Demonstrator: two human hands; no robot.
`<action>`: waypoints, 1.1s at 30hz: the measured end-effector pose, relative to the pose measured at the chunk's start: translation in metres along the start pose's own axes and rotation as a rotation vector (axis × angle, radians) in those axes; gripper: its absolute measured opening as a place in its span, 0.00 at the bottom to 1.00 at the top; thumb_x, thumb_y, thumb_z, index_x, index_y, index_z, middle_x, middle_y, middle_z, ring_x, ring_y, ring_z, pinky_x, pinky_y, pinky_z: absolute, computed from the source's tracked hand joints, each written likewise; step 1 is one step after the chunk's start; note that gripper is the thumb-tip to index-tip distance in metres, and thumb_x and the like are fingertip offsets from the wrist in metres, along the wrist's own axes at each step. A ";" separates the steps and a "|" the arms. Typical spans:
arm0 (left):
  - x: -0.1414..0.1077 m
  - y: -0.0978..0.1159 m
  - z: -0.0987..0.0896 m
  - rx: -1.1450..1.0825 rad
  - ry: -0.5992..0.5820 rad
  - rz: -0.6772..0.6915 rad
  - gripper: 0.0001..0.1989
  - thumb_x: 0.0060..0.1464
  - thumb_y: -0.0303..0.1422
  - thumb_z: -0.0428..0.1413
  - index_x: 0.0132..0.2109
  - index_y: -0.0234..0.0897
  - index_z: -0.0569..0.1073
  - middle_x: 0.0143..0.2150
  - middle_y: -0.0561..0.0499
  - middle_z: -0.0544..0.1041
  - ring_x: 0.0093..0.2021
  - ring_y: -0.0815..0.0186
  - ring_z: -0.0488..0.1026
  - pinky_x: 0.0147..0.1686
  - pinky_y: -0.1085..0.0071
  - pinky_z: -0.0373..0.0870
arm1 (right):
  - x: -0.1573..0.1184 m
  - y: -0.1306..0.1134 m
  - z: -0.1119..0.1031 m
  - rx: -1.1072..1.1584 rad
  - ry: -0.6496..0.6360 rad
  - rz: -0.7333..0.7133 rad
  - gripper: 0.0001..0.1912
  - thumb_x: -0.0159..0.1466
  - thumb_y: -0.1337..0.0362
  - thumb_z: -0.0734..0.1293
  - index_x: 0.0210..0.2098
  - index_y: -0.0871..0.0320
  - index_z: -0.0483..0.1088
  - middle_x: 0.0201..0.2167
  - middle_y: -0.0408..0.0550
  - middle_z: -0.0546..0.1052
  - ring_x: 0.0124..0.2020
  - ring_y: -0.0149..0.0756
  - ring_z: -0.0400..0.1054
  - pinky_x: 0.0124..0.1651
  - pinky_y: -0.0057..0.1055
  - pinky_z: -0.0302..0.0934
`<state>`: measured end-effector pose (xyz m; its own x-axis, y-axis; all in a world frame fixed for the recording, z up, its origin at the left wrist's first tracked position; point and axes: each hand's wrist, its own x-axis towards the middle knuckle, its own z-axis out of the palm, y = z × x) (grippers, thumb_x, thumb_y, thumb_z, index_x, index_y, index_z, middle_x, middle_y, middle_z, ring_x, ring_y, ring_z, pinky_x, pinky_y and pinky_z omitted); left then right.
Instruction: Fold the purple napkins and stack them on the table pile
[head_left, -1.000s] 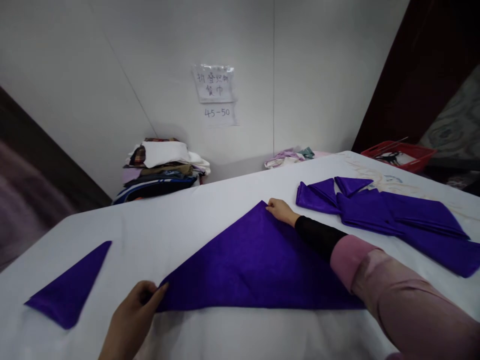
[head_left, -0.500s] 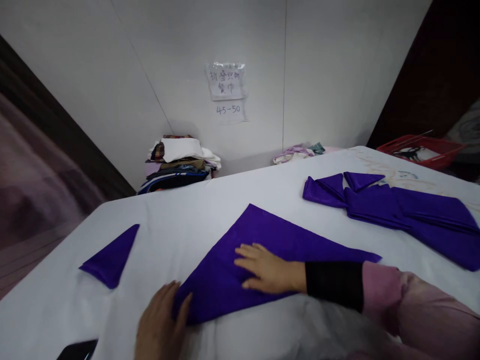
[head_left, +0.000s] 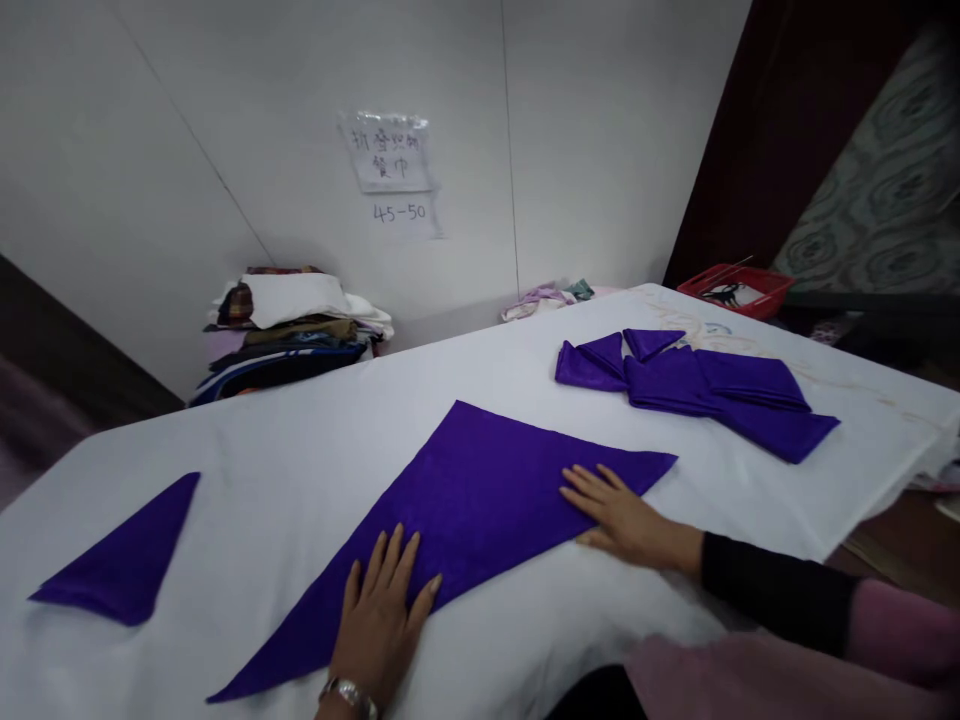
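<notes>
A purple cloth napkin (head_left: 472, 500), folded into a large triangle, lies flat in front of me with its long edge toward my body. My left hand (head_left: 386, 600) rests on the left part of it, fingers spread and palm down. Near the right corner, my right hand (head_left: 619, 515) lies flat on the cloth with its fingers stretched out. To the left sits a smaller folded purple triangle (head_left: 124, 550). Several more folded purple napkins (head_left: 675, 385) lie in a loose group at the back right.
The table has a white tablecloth (head_left: 300, 470). Behind it stands a pile of folded clothes (head_left: 292, 330), with more cloth (head_left: 544, 300) by the wall. A red basket (head_left: 757, 290) holding scissors is beyond the right back corner. Handwritten paper signs (head_left: 390, 160) hang on the wall.
My right hand has slid from the napkin's middle toward its right corner. My left hand has moved from the left corner onto the cloth. The view has turned to the right.
</notes>
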<state>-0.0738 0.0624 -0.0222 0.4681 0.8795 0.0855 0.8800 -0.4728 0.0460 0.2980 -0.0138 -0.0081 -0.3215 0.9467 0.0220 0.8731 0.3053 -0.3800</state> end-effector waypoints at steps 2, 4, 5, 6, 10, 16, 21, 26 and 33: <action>0.001 0.002 -0.002 0.003 -0.030 -0.016 0.30 0.55 0.44 0.44 0.62 0.38 0.58 0.65 0.46 0.54 0.66 0.54 0.47 0.60 0.48 0.47 | -0.025 0.039 -0.012 -0.062 0.043 0.130 0.32 0.63 0.48 0.57 0.64 0.50 0.49 0.65 0.52 0.49 0.65 0.47 0.39 0.63 0.52 0.31; 0.002 0.002 -0.002 0.012 -0.050 -0.031 0.30 0.55 0.45 0.43 0.62 0.37 0.58 0.66 0.46 0.54 0.66 0.54 0.46 0.60 0.48 0.46 | -0.051 0.074 -0.025 -0.133 0.087 0.290 0.31 0.64 0.48 0.55 0.63 0.51 0.50 0.65 0.52 0.50 0.65 0.46 0.39 0.63 0.51 0.33; 0.003 0.002 -0.002 0.015 -0.055 -0.034 0.31 0.55 0.45 0.43 0.62 0.37 0.58 0.66 0.46 0.54 0.66 0.55 0.46 0.61 0.49 0.45 | -0.063 0.088 -0.031 -0.159 0.105 0.372 0.31 0.64 0.48 0.55 0.63 0.53 0.51 0.65 0.53 0.50 0.65 0.46 0.39 0.63 0.52 0.34; 0.003 0.002 -0.001 0.015 -0.056 -0.035 0.31 0.55 0.45 0.43 0.62 0.37 0.58 0.66 0.46 0.54 0.66 0.55 0.45 0.61 0.49 0.45 | -0.073 0.099 -0.036 -0.174 0.125 0.449 0.31 0.64 0.48 0.54 0.62 0.55 0.53 0.64 0.54 0.51 0.65 0.47 0.40 0.62 0.52 0.36; 0.003 -0.001 0.001 -0.028 -0.049 -0.033 0.30 0.55 0.45 0.43 0.62 0.38 0.59 0.65 0.46 0.55 0.66 0.56 0.46 0.61 0.51 0.45 | -0.092 0.109 -0.053 -0.120 0.301 0.578 0.30 0.64 0.48 0.52 0.57 0.60 0.61 0.60 0.57 0.61 0.61 0.46 0.52 0.60 0.44 0.48; -0.009 -0.025 -0.010 -0.006 0.033 -0.143 0.28 0.57 0.43 0.40 0.62 0.38 0.58 0.67 0.46 0.51 0.66 0.57 0.44 0.60 0.51 0.45 | -0.076 0.091 -0.062 0.012 0.353 0.687 0.24 0.61 0.47 0.54 0.42 0.56 0.72 0.36 0.53 0.78 0.37 0.45 0.72 0.39 0.34 0.63; -0.031 -0.052 -0.027 0.120 0.043 -0.452 0.27 0.56 0.42 0.40 0.59 0.37 0.62 0.65 0.45 0.56 0.66 0.56 0.47 0.60 0.52 0.45 | -0.062 0.099 -0.061 0.044 0.167 0.799 0.19 0.58 0.48 0.57 0.30 0.56 0.71 0.21 0.49 0.75 0.23 0.40 0.69 0.27 0.31 0.58; -0.043 -0.067 -0.035 0.050 -0.004 -0.594 0.29 0.55 0.44 0.38 0.58 0.33 0.63 0.58 0.43 0.66 0.58 0.54 0.61 0.54 0.57 0.58 | -0.054 0.104 -0.052 0.031 0.112 0.772 0.15 0.56 0.51 0.61 0.26 0.57 0.68 0.19 0.46 0.73 0.22 0.37 0.67 0.25 0.29 0.53; -0.036 -0.074 -0.046 -0.168 -0.049 -0.625 0.23 0.51 0.47 0.42 0.41 0.35 0.72 0.41 0.42 0.75 0.42 0.53 0.72 0.42 0.61 0.66 | -0.056 0.108 -0.049 0.145 0.156 0.718 0.09 0.55 0.59 0.61 0.22 0.55 0.64 0.13 0.41 0.67 0.16 0.33 0.61 0.22 0.28 0.51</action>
<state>-0.1596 0.0636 0.0176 -0.1215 0.9911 -0.0534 0.9650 0.1306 0.2276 0.4278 -0.0290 -0.0049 0.3741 0.9150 -0.1509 0.7880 -0.3995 -0.4685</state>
